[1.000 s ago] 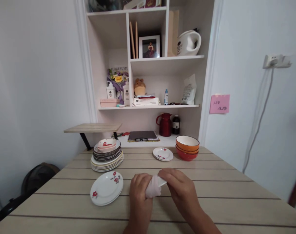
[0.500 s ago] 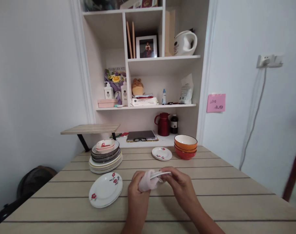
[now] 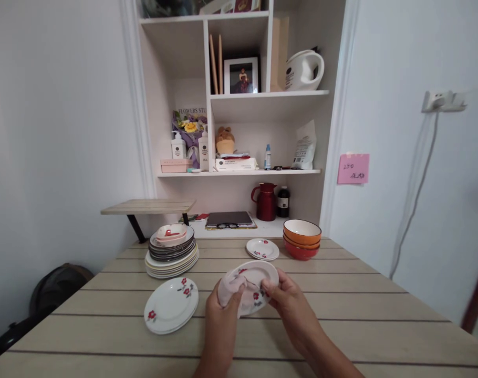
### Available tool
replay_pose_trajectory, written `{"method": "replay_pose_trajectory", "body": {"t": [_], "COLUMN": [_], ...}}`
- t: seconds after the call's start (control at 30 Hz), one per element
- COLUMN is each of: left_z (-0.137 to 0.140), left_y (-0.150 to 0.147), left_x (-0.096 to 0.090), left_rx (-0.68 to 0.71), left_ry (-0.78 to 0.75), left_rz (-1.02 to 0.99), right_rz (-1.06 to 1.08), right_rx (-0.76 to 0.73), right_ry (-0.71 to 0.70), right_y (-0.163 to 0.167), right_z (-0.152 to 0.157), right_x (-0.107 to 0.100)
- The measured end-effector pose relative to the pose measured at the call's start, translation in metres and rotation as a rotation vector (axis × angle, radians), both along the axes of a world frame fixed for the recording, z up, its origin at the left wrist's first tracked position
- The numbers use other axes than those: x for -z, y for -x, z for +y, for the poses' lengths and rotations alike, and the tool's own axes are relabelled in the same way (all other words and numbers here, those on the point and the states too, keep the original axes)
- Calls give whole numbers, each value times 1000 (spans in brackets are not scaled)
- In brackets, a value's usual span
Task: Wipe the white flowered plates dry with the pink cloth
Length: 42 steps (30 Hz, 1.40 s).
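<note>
A small white plate with red flowers is held up over the table, its face tilted toward me. My right hand grips its right rim, thumb on the face and fingers behind. My left hand is closed on a pale pink cloth, which is folded round the plate's left edge, the thumb pressing the cloth on the plate's face. To the left on the table lie larger flowered plates, stacked. Behind the held plate sit small flowered plates.
Orange and red bowls stand stacked at the back right. A tall stack of plates topped by small dishes is at the back left, near a raised wooden shelf. A red jug and laptop are behind the table.
The small plate, edge-on before, has been turned so its flowered face shows. My left thumb and the cloth now lie across that face. The view has shifted slightly.
</note>
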<state>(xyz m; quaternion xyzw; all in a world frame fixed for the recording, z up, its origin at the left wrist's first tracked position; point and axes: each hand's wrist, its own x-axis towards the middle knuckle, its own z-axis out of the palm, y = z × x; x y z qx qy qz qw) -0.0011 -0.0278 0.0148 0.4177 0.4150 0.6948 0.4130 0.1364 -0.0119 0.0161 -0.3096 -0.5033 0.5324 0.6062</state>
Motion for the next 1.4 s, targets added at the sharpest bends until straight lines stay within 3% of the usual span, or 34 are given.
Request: {"method": "replay_pose_trajectory", "body": {"t": [0.17,0.33,0.5,0.63,0.83,1.0,1.2,1.4], "left_z": [0,3,1,0,6,7,3,1], "left_y": [3,9,10,10,11,9,5,4], "left_x": [4,12,15,12,10,10,0,0], "left_rx": [-74,-225,-278,-278,-322,-173,19,90], "left_ry": [-154,-499,-627,-668,-608,-425,-173,-31], "left_rz": [169,604,829,870,731,503,161,33], "right_rz": [-424,-680,-910,-929,-744,-602,-418,-79], "right_rx": [348,616,620,583,470,333,291,137], "right_ry": [-320,-658,-881,-973,-782,-562,-316,-145], "right_y": [-4,-14,-19,-24,-20,-18,-15,-8], "right_z": [1,2,0,-1,-1,0,-1,-1], "right_x": [0,-1,-3,-4,-1,-1,-2,-4]}}
